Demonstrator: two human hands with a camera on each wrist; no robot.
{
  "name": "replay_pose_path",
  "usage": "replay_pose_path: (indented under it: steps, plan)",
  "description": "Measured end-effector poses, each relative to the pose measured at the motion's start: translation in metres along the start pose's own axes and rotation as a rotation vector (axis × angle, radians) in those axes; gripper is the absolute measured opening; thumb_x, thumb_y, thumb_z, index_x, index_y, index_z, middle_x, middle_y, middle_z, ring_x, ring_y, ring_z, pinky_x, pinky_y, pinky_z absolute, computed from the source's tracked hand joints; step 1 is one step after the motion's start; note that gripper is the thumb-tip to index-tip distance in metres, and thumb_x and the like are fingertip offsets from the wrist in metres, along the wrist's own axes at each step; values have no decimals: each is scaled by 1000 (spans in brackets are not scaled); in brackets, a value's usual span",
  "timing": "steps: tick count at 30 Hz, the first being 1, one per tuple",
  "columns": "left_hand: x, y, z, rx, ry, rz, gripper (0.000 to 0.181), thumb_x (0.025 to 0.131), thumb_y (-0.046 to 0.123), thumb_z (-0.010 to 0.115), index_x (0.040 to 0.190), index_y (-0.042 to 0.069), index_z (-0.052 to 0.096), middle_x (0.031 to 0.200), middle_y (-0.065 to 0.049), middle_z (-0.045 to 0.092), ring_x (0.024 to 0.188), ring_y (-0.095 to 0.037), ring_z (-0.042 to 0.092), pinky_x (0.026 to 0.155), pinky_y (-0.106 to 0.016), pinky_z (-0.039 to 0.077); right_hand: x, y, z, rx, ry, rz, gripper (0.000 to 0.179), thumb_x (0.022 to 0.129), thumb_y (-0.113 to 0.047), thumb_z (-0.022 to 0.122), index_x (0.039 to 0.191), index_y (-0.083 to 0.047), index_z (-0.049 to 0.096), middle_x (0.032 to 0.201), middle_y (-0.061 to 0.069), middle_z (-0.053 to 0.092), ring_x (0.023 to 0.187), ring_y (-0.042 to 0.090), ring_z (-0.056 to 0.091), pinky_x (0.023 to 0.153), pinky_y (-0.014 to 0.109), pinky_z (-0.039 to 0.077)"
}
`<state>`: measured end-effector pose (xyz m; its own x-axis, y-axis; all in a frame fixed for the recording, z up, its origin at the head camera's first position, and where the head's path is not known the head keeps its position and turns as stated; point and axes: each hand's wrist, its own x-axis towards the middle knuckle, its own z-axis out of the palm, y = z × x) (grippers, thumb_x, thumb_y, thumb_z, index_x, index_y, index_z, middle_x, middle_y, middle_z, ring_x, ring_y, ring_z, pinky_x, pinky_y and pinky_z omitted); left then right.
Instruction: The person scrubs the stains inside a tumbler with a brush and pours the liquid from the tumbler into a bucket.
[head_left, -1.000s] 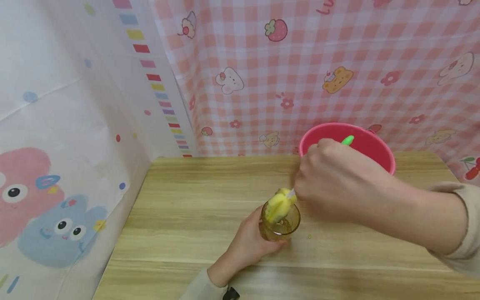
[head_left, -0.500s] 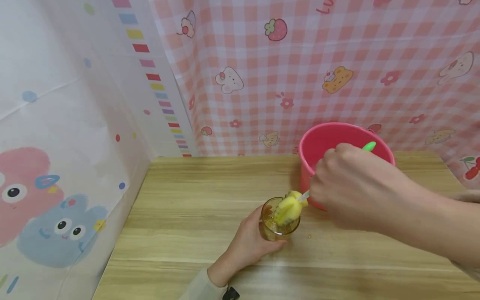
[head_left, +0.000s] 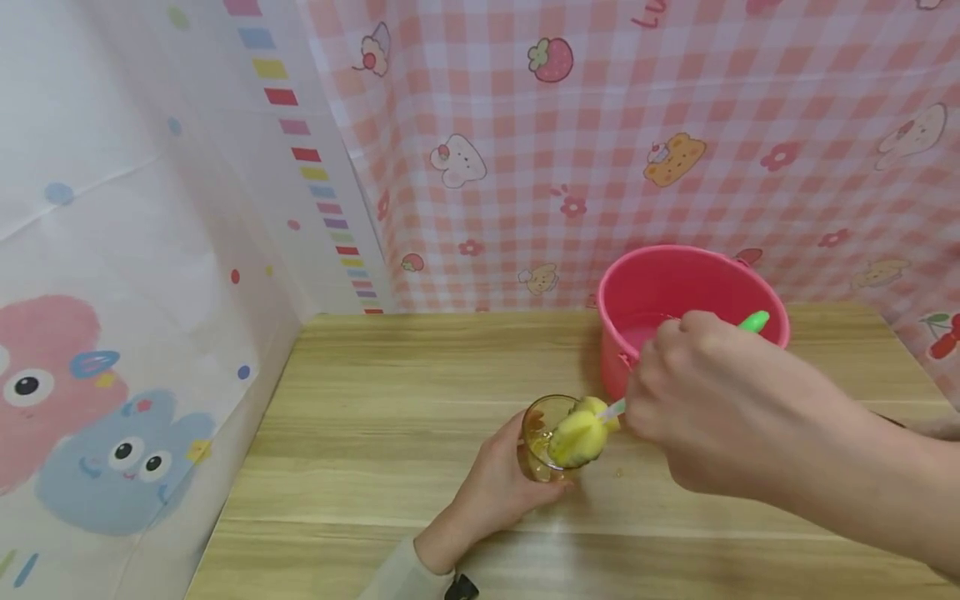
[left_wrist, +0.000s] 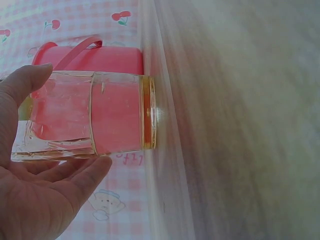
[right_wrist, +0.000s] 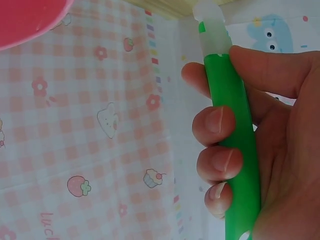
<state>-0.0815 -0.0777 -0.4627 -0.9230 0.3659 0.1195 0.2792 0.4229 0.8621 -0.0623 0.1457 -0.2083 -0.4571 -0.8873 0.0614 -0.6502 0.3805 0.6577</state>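
Note:
A clear amber drinking glass (head_left: 542,433) stands on the wooden table, and my left hand (head_left: 498,479) grips its side from the left. In the left wrist view the glass (left_wrist: 95,112) lies between the thumb and the fingers, its thick base toward the tabletop. My right hand (head_left: 697,392) holds a sponge cup brush (right_wrist: 232,130) by its green handle, fingers curled round it. The brush's yellow sponge head (head_left: 581,433) is at the mouth of the glass, over the right side of the rim. Its lower tip seems to dip just inside.
Behind my right hand stands a pink bucket (head_left: 618,333), with its handle showing in the left wrist view. A few drops (head_left: 618,472) lie on the table (head_left: 375,400) right of the glass. A checked pink cloth (head_left: 510,108) hangs at the back, a printed white sheet (head_left: 187,250) at the left.
My right hand has moved right and toward me, and the sponge head has shifted from the left part of the glass's mouth to its right rim. The left hand and glass have stayed put.

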Motion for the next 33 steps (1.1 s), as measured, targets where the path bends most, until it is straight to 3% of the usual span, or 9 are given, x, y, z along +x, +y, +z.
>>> replay_pose_path:
  steps: [6,14,20,27,33]
  plan:
    - [0,-1,-1,-17,1,29,89,74,21,96,150,22,50,135,8,64,125,-13,59,111,-44,47,7,-2,-2,-41,17,-2,26,60,-4,52,55,-12,28,51,2,20,48,17,24,48,25,23]
    - [0,-2,0,-25,2,56,94,75,22,96,155,21,47,141,8,61,130,-12,57,112,-41,46,18,-1,0,-87,32,-5,27,66,-5,60,58,-7,35,52,3,24,48,16,25,48,25,24]
    - [0,-2,0,-9,11,51,94,74,21,97,154,17,48,140,5,63,130,-14,58,112,-42,47,16,5,8,-12,44,28,27,71,-6,65,60,-7,41,51,3,28,48,18,28,48,27,27]
    - [0,-2,-1,5,19,50,94,73,21,97,153,18,49,137,5,64,128,-14,58,111,-42,47,5,9,18,108,38,78,25,67,-6,68,59,-10,45,53,0,30,48,17,29,46,28,29]
    - [0,-2,0,5,15,45,91,73,19,96,152,20,50,135,5,64,126,-14,59,110,-42,48,-12,14,29,138,2,105,34,65,-9,77,66,-13,43,54,-2,28,49,17,30,46,30,30]
